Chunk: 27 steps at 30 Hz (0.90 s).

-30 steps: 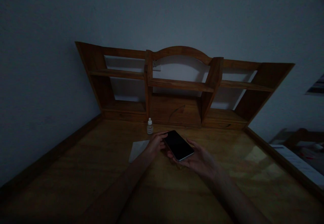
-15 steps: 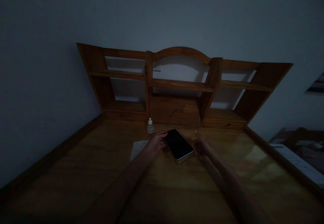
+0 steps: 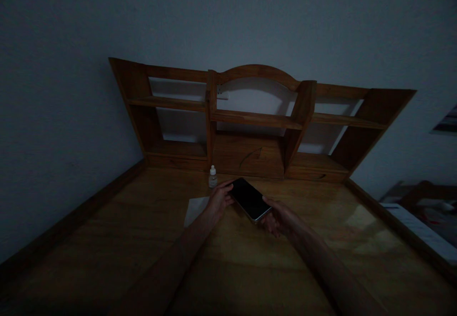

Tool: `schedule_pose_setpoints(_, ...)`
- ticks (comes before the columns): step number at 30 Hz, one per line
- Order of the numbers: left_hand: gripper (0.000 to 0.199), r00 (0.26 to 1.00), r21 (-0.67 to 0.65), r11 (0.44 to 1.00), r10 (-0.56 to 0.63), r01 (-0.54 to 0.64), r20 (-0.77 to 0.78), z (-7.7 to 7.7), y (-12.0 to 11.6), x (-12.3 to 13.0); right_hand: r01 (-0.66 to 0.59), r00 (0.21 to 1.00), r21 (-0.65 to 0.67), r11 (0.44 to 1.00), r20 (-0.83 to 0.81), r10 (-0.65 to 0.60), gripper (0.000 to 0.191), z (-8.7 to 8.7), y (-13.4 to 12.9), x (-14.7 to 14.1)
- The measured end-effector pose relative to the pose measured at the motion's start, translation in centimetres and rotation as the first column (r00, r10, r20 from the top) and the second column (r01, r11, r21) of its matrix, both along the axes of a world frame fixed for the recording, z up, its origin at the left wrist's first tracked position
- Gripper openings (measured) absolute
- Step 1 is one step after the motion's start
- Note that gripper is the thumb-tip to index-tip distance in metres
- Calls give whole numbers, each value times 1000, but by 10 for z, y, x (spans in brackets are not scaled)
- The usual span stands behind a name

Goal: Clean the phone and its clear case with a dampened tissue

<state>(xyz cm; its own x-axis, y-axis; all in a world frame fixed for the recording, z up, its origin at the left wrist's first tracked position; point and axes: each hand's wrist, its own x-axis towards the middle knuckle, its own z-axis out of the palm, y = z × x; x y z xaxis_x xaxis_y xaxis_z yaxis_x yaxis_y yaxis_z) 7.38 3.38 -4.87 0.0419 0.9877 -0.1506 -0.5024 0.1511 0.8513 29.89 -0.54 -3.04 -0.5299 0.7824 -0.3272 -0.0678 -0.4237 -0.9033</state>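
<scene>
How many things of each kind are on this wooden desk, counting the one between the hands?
Phones: 1, a black smartphone
Bottles: 1, a small dropper bottle
Papers: 1, a white paper sheet
Total: 3

1. Dim, bluish light fills the room, and a plain grey wall [image 3: 64, 68] rises behind everything.
2. A wooden desk [image 3: 107, 249] carries an arched wooden hutch [image 3: 255, 119] with open shelves.
3. A wall socket [image 3: 222, 92] shows through the hutch.
4. A bed [image 3: 421, 225] sits at right, below a wall picture [image 3: 446, 123].
</scene>
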Motion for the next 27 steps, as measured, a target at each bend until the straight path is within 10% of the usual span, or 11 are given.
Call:
schedule_pose_setpoints(9, 39, 999, -22, 999, 29, -28, 20, 7, -5, 1, 50, 997, 106, 993, 47, -56, 62, -15, 2, 1)
schedule_pose_setpoints(18, 44, 921, 98, 938, -346, 333, 177, 30, -33, 28, 247, 969, 167, 955, -45, -243, 62, -22, 5, -11)
schedule_pose_setpoints(27, 72, 841, 193, 856, -512, 481, 175, 17, -31, 23, 282, 959, 191, 940, -19, -284, 62, -21, 3, -10)
